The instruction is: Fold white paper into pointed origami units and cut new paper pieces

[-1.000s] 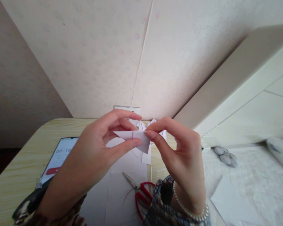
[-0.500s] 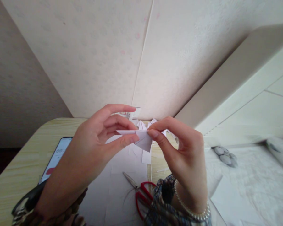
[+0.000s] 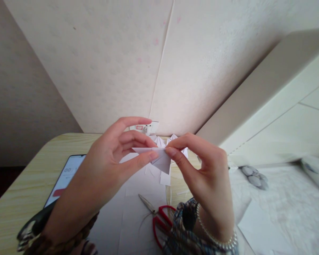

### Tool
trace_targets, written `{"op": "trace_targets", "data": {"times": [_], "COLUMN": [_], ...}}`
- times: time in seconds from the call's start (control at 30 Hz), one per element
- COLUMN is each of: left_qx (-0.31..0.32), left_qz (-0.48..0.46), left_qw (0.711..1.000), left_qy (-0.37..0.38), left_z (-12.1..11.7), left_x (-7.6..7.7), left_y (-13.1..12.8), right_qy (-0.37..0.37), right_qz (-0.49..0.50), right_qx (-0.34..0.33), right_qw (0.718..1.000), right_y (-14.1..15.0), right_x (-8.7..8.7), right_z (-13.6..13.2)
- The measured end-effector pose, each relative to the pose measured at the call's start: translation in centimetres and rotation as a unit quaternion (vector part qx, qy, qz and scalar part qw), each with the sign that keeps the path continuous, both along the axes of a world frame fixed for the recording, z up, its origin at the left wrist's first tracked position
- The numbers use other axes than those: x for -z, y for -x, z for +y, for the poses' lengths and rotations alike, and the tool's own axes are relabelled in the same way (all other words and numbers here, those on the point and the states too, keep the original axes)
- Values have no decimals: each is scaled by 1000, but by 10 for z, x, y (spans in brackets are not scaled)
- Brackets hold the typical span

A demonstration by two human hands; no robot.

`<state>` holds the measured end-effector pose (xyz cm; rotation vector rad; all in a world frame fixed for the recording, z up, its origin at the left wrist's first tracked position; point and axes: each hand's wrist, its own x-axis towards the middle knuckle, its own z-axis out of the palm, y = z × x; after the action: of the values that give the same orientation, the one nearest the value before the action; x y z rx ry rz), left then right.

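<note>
A small folded piece of white paper [image 3: 162, 163] is held up above the table between both hands. My left hand [image 3: 122, 152] pinches its left part between thumb and fingers, with the index finger lifted away. The thumb and index finger of my right hand [image 3: 202, 164] grip the upper right corner. Beneath lie white paper sheets [image 3: 138, 212] and a pair of scissors [image 3: 156, 214] with red handles, its blades pointing up and left. Folded paper pieces [image 3: 161, 141] stand behind my fingers, partly hidden.
To the left a phone [image 3: 66, 177] with a lit screen lies on the wooden table [image 3: 23, 191], partly covered by my left forearm. A socket [image 3: 152, 126] is on the wall behind. Another white sheet [image 3: 260, 230] lies at lower right, near a grey pebble-like pattern [image 3: 254, 176].
Both hands have shifted only slightly, the right a little to the left. The folded paper has tilted a bit and is still held by both.
</note>
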<state>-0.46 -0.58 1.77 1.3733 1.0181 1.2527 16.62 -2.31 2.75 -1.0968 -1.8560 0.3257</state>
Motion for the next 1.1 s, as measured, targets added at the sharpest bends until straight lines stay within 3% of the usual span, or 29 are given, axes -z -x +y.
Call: {"op": "trace_targets", "data": {"times": [0.47,0.8,0.93,1.1], "left_qx": [-14,-74,-48,22], "left_qz": [-25,17,3,-35], "left_qw": [999,997,999,999], "left_qy": [13,-19,-26,23], "left_z": [-2,-2,0,0], "left_x": [-1,-3,0,0], "left_y": [-5,-7,-6,-5], "right_qy": [15,12,22,43], "right_qz": [4,-1,16,68], "right_qx": [-4,-24,6,24], "right_qw": [1000,1000,1000,996], "right_y": [2,0,2,2], "right_x": [-2,-1,-1,1], "right_z": [-1,0,-1,-2]}}
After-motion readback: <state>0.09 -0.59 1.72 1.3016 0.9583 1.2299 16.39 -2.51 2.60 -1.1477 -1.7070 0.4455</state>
